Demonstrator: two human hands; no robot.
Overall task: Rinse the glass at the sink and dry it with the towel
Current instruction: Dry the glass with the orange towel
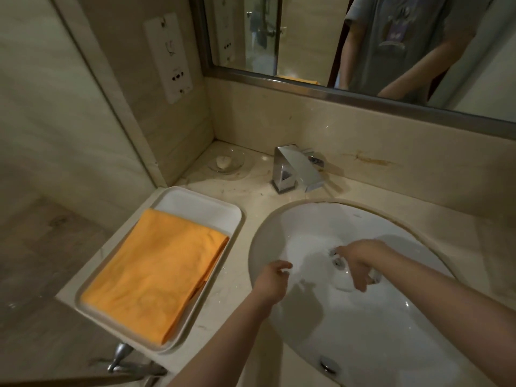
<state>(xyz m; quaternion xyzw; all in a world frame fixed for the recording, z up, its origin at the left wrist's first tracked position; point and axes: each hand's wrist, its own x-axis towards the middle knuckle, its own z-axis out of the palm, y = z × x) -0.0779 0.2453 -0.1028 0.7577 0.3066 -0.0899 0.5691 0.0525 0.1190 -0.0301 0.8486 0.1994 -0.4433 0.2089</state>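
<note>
Both my hands are down inside the white sink [363, 344]. My right hand [360, 263] hovers over the drain [339, 262], its fingers curled round a clear glass [375, 276]. Only a small glinting part of the glass shows below the fingers. My left hand [272, 280] is at the basin's left side with fingers loosely curled, and nothing plainly in it. The folded orange towel [156, 275] lies on a white tray [201, 202] on the counter, left of the basin.
A square chrome faucet [296, 169] stands behind the basin. A glass soap dish [226, 163] with a bit of soap sits in the back corner. A mirror [363, 37] runs along the wall above. The counter's front edge lies just below the tray.
</note>
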